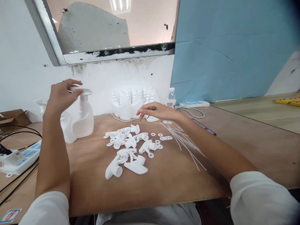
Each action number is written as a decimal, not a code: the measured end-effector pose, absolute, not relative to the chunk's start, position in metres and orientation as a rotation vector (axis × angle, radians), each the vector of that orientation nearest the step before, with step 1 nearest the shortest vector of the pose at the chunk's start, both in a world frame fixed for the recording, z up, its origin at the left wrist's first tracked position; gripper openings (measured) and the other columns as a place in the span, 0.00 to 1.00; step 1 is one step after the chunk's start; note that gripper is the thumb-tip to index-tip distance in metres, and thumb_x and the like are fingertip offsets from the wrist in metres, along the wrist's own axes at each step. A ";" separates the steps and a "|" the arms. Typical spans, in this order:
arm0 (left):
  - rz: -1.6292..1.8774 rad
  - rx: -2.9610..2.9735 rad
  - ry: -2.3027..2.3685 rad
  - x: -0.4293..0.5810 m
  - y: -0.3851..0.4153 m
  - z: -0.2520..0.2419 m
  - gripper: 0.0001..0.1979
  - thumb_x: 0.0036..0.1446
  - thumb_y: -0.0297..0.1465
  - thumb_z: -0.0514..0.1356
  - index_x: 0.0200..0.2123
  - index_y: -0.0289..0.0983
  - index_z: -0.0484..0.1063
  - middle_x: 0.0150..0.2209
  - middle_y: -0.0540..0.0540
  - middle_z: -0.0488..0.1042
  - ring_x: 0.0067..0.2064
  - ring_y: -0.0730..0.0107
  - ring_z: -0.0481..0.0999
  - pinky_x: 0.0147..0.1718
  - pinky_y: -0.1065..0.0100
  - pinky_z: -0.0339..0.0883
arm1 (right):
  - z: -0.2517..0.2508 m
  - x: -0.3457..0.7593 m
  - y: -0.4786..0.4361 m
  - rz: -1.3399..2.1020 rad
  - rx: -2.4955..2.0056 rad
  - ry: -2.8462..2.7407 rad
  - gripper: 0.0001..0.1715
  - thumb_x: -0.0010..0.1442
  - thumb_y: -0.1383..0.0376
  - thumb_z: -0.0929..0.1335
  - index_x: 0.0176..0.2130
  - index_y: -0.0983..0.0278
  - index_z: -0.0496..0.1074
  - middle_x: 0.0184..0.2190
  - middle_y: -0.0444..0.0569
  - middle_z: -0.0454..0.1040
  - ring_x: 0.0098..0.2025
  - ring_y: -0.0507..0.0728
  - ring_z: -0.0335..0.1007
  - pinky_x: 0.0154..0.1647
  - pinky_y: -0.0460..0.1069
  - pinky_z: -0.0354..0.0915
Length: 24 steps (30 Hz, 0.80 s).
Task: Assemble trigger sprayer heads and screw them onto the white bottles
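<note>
Left hand point(61, 97), upper left of frame: fingers and thumb pinching a white plastic trigger spray head point(86, 92) on a translucent white plastic bottle point(84, 121), which stands upright at left. Right hand point(157, 111), centre: fingers loosely bent and spread from the thumb, nothing visible in them, just by a row of white plastic bottles point(125, 105). Loose white plastic spray heads point(128, 143) mid-frame.

Risks, my read: off-axis pull at left could tip the bottle. Low right forearm could drag the thin white plastic tubes point(183, 139) or scatter the small white ring washers point(163, 138). Careless right fingers could topple the row.
</note>
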<state>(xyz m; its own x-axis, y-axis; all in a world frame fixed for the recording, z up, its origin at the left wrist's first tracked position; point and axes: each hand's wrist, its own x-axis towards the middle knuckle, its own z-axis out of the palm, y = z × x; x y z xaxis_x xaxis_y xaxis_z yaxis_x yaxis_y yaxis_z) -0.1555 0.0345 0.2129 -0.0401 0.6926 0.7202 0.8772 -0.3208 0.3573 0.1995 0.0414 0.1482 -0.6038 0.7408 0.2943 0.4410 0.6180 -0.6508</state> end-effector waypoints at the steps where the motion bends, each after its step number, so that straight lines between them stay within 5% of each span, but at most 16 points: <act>1: -1.406 -2.053 -1.560 -0.146 0.035 0.212 0.18 0.56 0.37 0.63 0.49 0.39 0.76 0.34 0.51 0.75 0.30 0.76 0.68 0.34 0.71 0.65 | 0.148 0.198 0.041 0.722 -0.913 -2.273 0.19 0.66 0.54 0.64 0.40 0.66 0.76 0.34 0.52 0.79 0.37 0.55 0.72 0.36 0.48 0.61; 5: -1.812 -2.286 -1.090 -0.107 0.034 0.207 0.15 0.56 0.41 0.65 0.43 0.39 0.76 0.35 0.50 0.76 0.25 0.78 0.67 0.22 0.73 0.60 | 0.144 0.189 0.038 0.854 -0.816 -2.075 0.18 0.64 0.54 0.66 0.38 0.66 0.76 0.22 0.43 0.68 0.22 0.48 0.58 0.24 0.46 0.54; 10: -1.847 -2.558 -0.855 -0.060 0.021 0.193 0.13 0.61 0.43 0.62 0.41 0.39 0.74 0.35 0.47 0.74 0.28 0.74 0.74 0.22 0.71 0.63 | 0.145 0.181 0.025 1.056 -0.662 -1.905 0.26 0.57 0.46 0.71 0.41 0.65 0.75 0.19 0.35 0.49 0.18 0.45 0.40 0.19 0.46 0.41; 19: -1.726 -2.750 -0.830 -0.028 -0.004 0.176 0.16 0.62 0.42 0.60 0.51 0.43 0.67 0.46 0.45 0.73 0.36 0.72 0.75 0.30 0.72 0.71 | 0.151 0.168 0.000 1.093 -0.638 -1.815 0.25 0.42 0.54 0.79 0.31 0.66 0.70 0.23 0.41 0.64 0.22 0.47 0.57 0.19 0.44 0.52; 24: -1.436 -2.835 -1.041 -0.036 -0.005 0.181 0.30 0.59 0.46 0.60 0.61 0.46 0.56 0.56 0.42 0.67 0.47 0.64 0.75 0.38 0.67 0.72 | 0.154 0.167 0.000 1.004 -0.670 -1.575 0.25 0.43 0.53 0.79 0.31 0.65 0.69 0.22 0.40 0.62 0.20 0.46 0.54 0.16 0.44 0.49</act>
<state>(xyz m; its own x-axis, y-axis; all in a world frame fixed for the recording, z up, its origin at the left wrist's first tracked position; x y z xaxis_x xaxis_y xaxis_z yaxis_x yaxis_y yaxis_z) -0.0360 -0.0048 0.1808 0.4432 0.6091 0.6577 0.4361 -0.7875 0.4355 0.1669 -0.0002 0.1537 -0.2416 0.8392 0.4873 -0.0878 0.4812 -0.8722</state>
